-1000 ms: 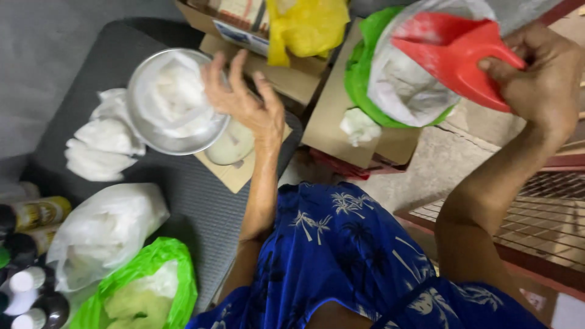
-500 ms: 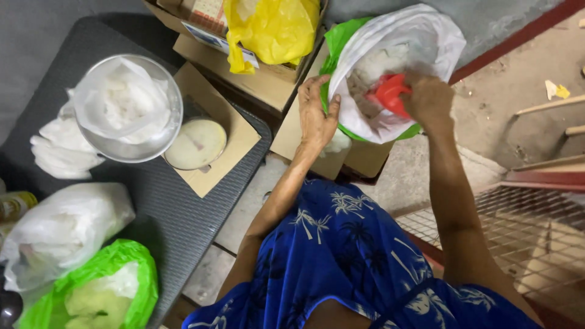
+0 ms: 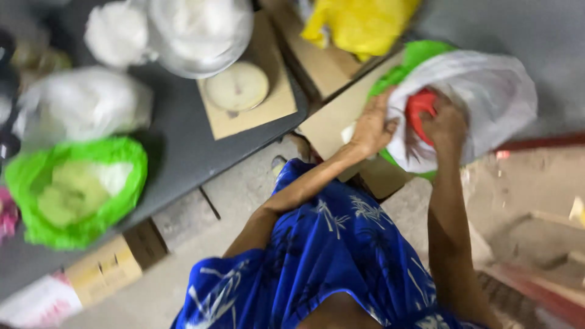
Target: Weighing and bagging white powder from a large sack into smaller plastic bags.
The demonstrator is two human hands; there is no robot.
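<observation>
Both arms reach up toward one o'clock, elbows bent, meeting at a white plastic bag [image 3: 487,97] set in a green basin [image 3: 420,55] on a cardboard box [image 3: 329,122]. The left hand [image 3: 373,125] grips the bag's rim at its nine o'clock edge, fingers curled on the plastic. The right hand [image 3: 448,125] is closed around a red scoop [image 3: 419,106] inside the bag's mouth; blur makes the exact finger grip hard to read. At ten o'clock, a round scale [image 3: 236,86] sits on the dark table [image 3: 183,152].
</observation>
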